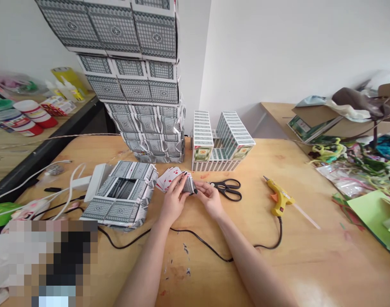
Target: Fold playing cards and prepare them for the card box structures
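Observation:
Both my hands meet over the middle of the table around a playing card (189, 184) with a grey patterned back. My left hand (175, 195) pinches its left side and my right hand (210, 198) grips its right edge. The card looks bent, though my fingers cover part of it. Loose playing cards (168, 178), red faces up, lie just beyond my left fingers. Black-handled scissors (228, 188) rest right beside my right hand, their blades partly hidden by it. Left of my hands sits a square frame built of cards (118, 204) with an opening in its centre.
A tall tower of folded cards (144, 89) rises at the back. Stacked card boxes (217, 145) stand right of it. A yellow glue gun (278, 198) lies at right, its black cord (201, 238) crossing the table. Paint jars (31, 115) stand far left; craft scraps (358, 170) crowd the right.

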Action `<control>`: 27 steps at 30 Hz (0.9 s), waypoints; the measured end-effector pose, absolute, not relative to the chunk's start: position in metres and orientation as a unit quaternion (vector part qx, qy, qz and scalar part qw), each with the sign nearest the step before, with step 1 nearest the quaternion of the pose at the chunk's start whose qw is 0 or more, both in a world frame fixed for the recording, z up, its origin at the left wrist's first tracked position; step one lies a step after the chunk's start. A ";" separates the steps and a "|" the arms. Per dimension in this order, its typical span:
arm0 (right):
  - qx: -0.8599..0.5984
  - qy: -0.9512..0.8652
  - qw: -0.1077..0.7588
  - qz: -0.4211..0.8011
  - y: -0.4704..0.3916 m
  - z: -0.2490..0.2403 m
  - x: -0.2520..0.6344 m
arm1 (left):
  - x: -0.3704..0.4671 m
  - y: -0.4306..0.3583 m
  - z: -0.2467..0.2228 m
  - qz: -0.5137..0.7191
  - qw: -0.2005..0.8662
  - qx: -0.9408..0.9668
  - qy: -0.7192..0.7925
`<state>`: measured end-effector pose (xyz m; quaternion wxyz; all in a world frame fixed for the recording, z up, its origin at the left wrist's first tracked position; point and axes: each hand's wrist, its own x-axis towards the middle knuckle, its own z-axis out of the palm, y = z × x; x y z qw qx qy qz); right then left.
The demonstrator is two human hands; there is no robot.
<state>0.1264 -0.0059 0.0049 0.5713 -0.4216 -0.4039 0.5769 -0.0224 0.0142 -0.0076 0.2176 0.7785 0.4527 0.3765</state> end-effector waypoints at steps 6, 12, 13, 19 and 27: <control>-0.421 -0.414 0.567 0.575 -0.007 0.005 0.128 | -0.022 0.013 -0.005 0.373 0.216 0.778 0.456; -0.415 -0.371 0.558 0.616 -0.003 0.000 0.131 | -0.022 0.013 -0.005 0.377 0.222 0.779 0.450; -0.417 -0.363 0.559 0.618 -0.002 -0.001 0.131 | -0.022 0.013 -0.006 0.376 0.220 0.780 0.449; -0.436 -0.339 0.573 0.605 0.000 -0.004 0.130 | -0.019 0.013 -0.007 0.357 0.210 0.793 0.447; -0.411 -0.392 0.574 0.590 -0.004 0.000 0.128 | -0.023 0.012 -0.008 0.349 0.176 0.790 0.472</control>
